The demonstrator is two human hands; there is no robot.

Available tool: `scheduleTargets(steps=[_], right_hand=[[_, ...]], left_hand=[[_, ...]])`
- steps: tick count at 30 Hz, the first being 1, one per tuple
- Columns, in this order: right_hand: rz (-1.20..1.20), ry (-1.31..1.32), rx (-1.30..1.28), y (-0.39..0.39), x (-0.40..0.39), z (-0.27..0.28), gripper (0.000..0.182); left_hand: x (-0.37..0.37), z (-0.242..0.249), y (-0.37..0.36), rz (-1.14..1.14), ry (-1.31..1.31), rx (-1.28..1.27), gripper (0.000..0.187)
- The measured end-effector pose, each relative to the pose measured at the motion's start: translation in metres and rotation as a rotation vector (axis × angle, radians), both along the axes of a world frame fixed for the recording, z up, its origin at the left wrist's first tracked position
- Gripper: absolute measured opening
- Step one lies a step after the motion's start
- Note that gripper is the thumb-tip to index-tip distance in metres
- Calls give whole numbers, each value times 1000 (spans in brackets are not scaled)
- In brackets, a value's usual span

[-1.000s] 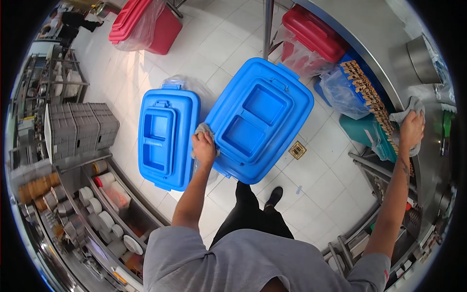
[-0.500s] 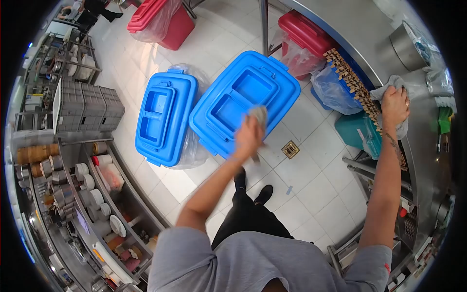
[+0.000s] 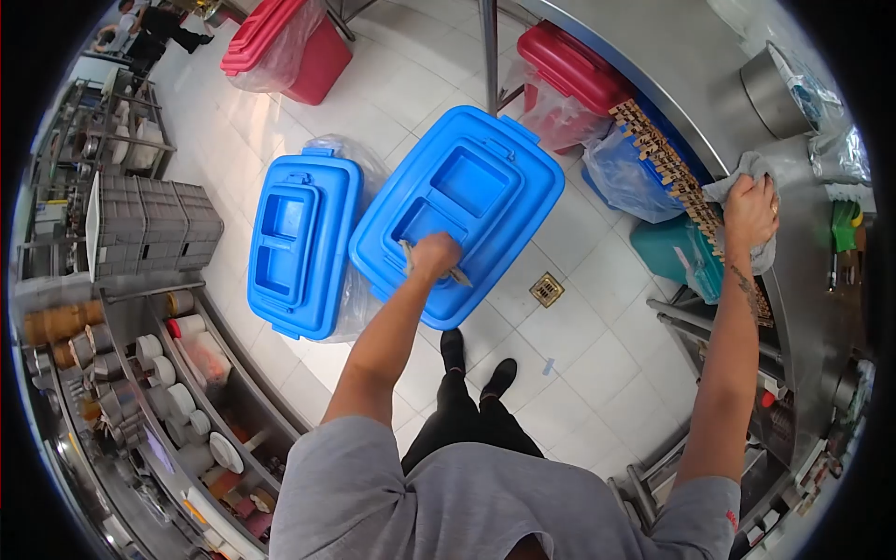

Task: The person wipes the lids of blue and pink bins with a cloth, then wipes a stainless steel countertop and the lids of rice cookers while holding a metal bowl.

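My left hand (image 3: pixel 437 256) is closed on a pale cloth (image 3: pixel 459 275), whose ends stick out on both sides of the fist. It is over the recessed lid of the larger blue bin (image 3: pixel 511 224); whether it touches the lid I cannot tell. My right hand (image 3: pixel 751 213) is closed over a grey cloth (image 3: pixel 763 254) at the edge of the steel counter (image 3: pixel 803 327). Wooden clips (image 3: pixel 667 163) line that edge beside it. A second blue bin (image 3: pixel 350 245) stands to the left of the larger one.
Red bins (image 3: pixel 317 70) stand at the back. A teal bin (image 3: pixel 667 250) is under the counter, which carries a metal pot (image 3: pixel 775 93). Grey crates (image 3: pixel 154 227) and a dish shelf (image 3: pixel 224 373) are at left. A person (image 3: pixel 163 23) is far back.
My left hand has moved down and left over the larger blue lid with its cloth. My right hand stays on the grey cloth. The whole view has shifted slightly.
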State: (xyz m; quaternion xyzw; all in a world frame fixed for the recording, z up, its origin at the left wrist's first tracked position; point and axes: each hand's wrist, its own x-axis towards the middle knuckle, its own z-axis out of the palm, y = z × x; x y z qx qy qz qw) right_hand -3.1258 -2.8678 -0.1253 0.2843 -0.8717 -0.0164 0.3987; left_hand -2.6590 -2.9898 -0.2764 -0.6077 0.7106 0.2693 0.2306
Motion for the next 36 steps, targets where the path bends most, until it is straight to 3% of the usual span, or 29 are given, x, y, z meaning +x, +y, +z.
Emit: scheduleTargets(steps=[1, 4, 7, 9, 11, 15, 20, 23, 26, 29, 32, 34, 36], right_hand=[[-13, -14, 6, 1, 1, -1, 42], [-32, -40, 12, -3, 3, 2, 44], [-37, -52, 29, -2, 3, 3, 46], [-31, -53, 20, -2, 0, 0, 46], [-19, -40, 19, -1, 2, -1, 46], [-51, -40, 32, -4, 2, -1, 46], [-39, -30, -9, -11, 3, -4, 45], [-44, -30, 3, -10, 2, -4, 46], [-41, -37, -4, -9, 0, -4, 46], [-33, -59, -21, -11, -1, -4, 46], [-39, -54, -6, -7, 1, -6, 46], [-38, -33, -1, -8, -1, -5, 46], [-30, -20, 13, -10, -1, -4, 47]], left_hand=[[10, -25, -13, 10, 56, 108, 33], [27, -59, -33, 755, 722, -153, 40], [-4, -75, -14, 634, 710, -604, 47], [-5, -80, -8, 893, 1058, -267, 50], [-1, -48, 0, 1091, 1338, 78, 45], [22, -57, 4, 580, 835, 106, 38], [21, -3, -24, -13, 525, 273, 33], [10, 56, -28, -390, 185, 346, 31], [16, 19, -37, -1039, -239, 246, 25], [41, 17, -85, -1398, -195, -202, 22], [66, -1, -48, -1154, -276, -400, 22], [48, 27, -40, -989, -357, -154, 23], [41, 25, -46, -944, -250, 4, 24]])
